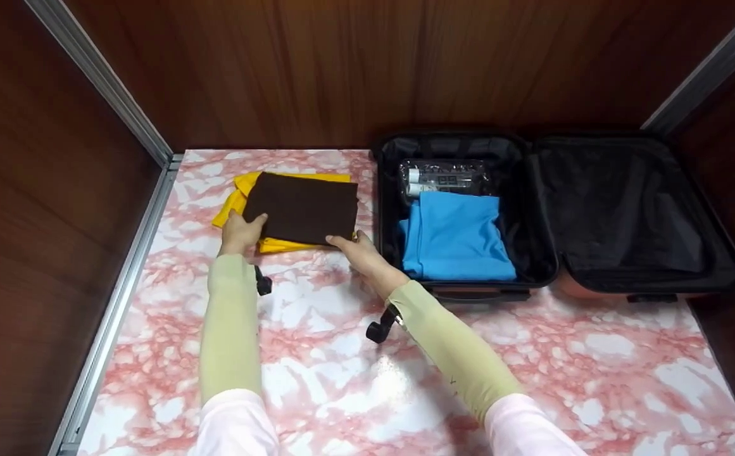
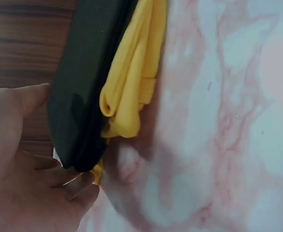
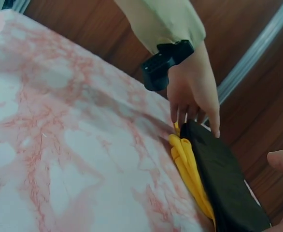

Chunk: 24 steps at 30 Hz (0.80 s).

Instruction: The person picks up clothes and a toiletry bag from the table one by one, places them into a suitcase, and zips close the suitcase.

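Note:
In the head view a dark brown folded cloth (image 1: 304, 208) lies over a folded yellow cloth (image 1: 291, 246) at the left of the surface. My left hand (image 1: 239, 233) holds the brown cloth's near left edge, thumb on its upper face. The left wrist view shows the fingers (image 2: 86, 191) curving round the end of the brown fold (image 2: 83, 92), beside the yellow folds (image 2: 129, 96). My right hand (image 1: 364, 254) is at the near right corner, its thumb and forefinger spread. In the right wrist view the right thumb (image 3: 282, 160) stands apart from the brown cloth (image 3: 223, 174).
An open black suitcase (image 1: 551, 263) lies to the right, its lid half (image 1: 620, 209) farthest right. Inside are a folded blue cloth (image 1: 459, 237) and a clear pouch (image 1: 446, 177) with white-capped bottles. Wood panels (image 1: 316, 69) enclose the marbled surface (image 1: 316, 354) at the back and sides.

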Each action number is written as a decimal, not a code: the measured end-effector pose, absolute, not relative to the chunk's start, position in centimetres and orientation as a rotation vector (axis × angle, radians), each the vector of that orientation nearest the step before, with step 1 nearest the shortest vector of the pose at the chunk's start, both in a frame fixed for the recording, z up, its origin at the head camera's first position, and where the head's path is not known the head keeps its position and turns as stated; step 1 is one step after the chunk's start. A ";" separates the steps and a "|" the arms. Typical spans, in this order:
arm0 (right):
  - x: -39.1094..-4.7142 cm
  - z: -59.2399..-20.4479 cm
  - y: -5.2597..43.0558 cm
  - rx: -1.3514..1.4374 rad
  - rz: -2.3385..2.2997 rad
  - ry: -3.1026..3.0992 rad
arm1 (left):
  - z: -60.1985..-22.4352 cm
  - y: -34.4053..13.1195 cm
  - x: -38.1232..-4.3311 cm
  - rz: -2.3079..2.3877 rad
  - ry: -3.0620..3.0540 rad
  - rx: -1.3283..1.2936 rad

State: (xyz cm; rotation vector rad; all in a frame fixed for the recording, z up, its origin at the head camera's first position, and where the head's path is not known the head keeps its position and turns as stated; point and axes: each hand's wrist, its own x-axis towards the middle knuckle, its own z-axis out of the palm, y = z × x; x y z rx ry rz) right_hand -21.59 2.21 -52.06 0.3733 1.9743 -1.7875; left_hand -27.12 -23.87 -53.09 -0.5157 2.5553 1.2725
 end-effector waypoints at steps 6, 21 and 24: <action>-21.6 -52.6 2.0 0.340 -1.809 1.980 | -53.7 -23.8 -27.0 1.312 2.521 -0.528; -22.2 -52.7 1.7 0.521 -2.180 1.490 | -53.5 -23.1 -27.4 1.416 2.714 -0.641; -22.2 -52.6 1.7 0.559 -2.212 1.421 | -53.3 -22.9 -27.4 1.531 2.585 -0.717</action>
